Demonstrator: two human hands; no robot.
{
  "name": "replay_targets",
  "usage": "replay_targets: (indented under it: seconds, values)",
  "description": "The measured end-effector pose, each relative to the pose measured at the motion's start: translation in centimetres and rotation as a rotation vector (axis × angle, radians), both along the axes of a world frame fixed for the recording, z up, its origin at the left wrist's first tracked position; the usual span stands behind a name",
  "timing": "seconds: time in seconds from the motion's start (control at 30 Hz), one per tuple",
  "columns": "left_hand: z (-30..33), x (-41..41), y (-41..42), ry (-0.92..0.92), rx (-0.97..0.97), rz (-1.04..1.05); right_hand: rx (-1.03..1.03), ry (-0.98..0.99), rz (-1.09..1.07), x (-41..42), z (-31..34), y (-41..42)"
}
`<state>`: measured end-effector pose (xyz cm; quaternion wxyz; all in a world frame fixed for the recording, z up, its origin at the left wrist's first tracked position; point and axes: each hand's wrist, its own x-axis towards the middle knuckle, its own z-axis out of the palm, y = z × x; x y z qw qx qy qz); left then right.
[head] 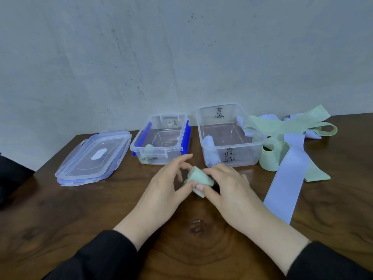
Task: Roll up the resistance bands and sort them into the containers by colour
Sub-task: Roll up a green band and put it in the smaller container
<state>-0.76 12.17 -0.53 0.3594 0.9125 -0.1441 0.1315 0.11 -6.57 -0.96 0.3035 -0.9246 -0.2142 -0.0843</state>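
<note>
Head view: wooden table [60, 229]; right container [228, 138]; left container [161, 138] beside it; left hand [167, 190] and right hand [232, 188], just before it, pinching green band roll [199, 178], soft, springy; hold across the coil

A pale green band [198, 181], partly rolled, is held just in front of the large clear container [228, 136]. One lilac roll [210, 152] lies inside it. Loose green and lilac bands [286, 142] are heaped to its right. A smaller blue-clipped container [161, 138], left of it, holds one green roll [147, 154].
</note>
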Motion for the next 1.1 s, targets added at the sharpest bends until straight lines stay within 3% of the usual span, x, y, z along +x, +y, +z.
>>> replay_targets:
  seconds: [0.07, 0.2, 0.4, 0.57, 0.67, 0.83, 0.93, 1.1]
  values:
    - [0.3, -0.2, -0.1, -0.078, 0.005, -0.006, 0.112, 0.049, 0.042, 0.0, 0.3, -0.1]
    - [0.0, -0.3, -0.1, -0.207, 0.268, -0.087, 0.141, 0.066, 0.045, 0.0, 0.1, -0.3]
    - [0.1, -0.3, 0.4, -0.105, 0.334, -0.146, 0.163, 0.096, 0.036, 0.3, 0.0, -0.5]
    - [0.3, -0.8, 0.2, -0.003, 0.077, -0.115, 0.279, 0.194, 0.075, 0.2, -0.1, -0.6]
    - [1.2, -0.9, 0.1, 0.164, -0.218, -0.029, 0.425, 0.347, 0.138, 0.2, 0.4, -0.6]
    - [1.7, -1.2, 0.0, 0.294, -0.526, -0.073, 0.718, 0.586, 0.147, -0.4, 0.9, -0.4]
    - [1.4, -1.0, 0.3, 0.316, -0.615, -0.084, 0.859, 0.674, 0.115, -0.6, 0.7, 0.2]
    - [1.5, -0.9, 0.7, 0.329, -0.641, -0.123, 0.912, 0.697, 0.080, -0.8, 1.4, 0.8]
